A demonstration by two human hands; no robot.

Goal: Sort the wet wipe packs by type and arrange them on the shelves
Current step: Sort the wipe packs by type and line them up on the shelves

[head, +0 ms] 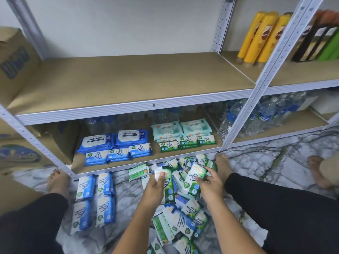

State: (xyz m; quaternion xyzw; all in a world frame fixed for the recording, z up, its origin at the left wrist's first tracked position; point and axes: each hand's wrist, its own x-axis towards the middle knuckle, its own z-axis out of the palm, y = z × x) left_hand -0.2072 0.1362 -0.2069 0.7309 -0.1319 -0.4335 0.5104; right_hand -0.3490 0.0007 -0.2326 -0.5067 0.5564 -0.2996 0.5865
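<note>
A loose pile of green and blue wipe packs [180, 215] lies on the floor between my legs. My left hand [153, 189] grips a green pack [167, 180] by its white top end. My right hand [209, 182] holds another green pine pack [192, 178] beside it. Several blue packs [95, 198] lie in neat rows on the floor at the left. On the bottom shelf [117, 166] sit large blue antabax packs [113, 140], small blue packs [117, 154], pale green large packs [180, 129] and small green packs [187, 143].
The middle shelf [128, 79] is bare board. Cardboard boxes [16, 57] stand at the left. Water bottles [256, 116] fill the lower shelf's back and right bay; yellow bottles [260, 37] stand upper right. A steel upright [244, 114] stands near my right foot [222, 165]. Another person's foot [319, 171] is far right.
</note>
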